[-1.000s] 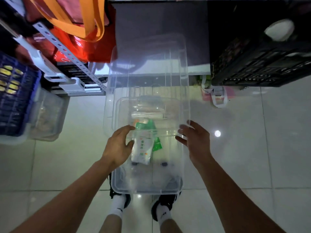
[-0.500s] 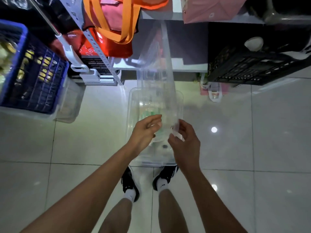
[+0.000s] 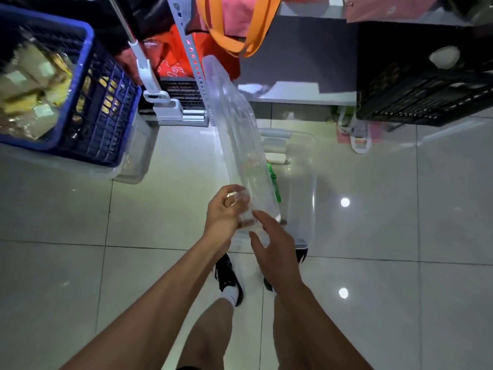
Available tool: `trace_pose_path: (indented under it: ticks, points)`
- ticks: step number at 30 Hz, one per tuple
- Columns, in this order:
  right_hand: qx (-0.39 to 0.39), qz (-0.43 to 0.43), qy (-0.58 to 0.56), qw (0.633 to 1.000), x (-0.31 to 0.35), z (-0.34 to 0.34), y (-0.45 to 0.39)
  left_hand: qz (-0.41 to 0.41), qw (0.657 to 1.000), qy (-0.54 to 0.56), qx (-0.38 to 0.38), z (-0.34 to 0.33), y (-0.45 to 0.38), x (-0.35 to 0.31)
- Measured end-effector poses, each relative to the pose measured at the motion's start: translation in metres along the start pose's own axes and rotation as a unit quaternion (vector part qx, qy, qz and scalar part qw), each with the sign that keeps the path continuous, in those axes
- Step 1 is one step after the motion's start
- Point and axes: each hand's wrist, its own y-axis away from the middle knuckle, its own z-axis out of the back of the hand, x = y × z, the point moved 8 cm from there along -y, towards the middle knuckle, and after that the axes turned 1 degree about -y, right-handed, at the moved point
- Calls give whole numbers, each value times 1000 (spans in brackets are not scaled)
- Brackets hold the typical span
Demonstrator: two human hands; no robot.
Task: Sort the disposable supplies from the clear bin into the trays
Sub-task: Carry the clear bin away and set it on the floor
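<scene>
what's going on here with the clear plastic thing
A person is standing over a clear bin on the tiled floor and holding its clear lid up on edge, tilted toward the shelves. The left hand grips the lid's near end; the right hand is beside it with fingers spread, and contact is hard to tell. The bin is open, with a green packet and some white rolls inside. Nothing has been taken out yet.

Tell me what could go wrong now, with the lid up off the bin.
1. The clear plastic lid is held only at its near end by the left hand; the right hand looks loose, so it may slip.
2. Its far end stands near the orange bag straps and may snag.
</scene>
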Motion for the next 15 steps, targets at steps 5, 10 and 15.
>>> trace_pose_path:
  ticks: [5,10,15]
  points:
    - [-86,-63,-23,994,-36,16,-4,37,998,53,-23,45,-7,28]
    - [-112,-74,62,989,-90,26,-22,102,991,85,3,67,-30,62]
    - [-87,-109,181,974,-153,21,-46,157,986,43,26,69,-60,101]
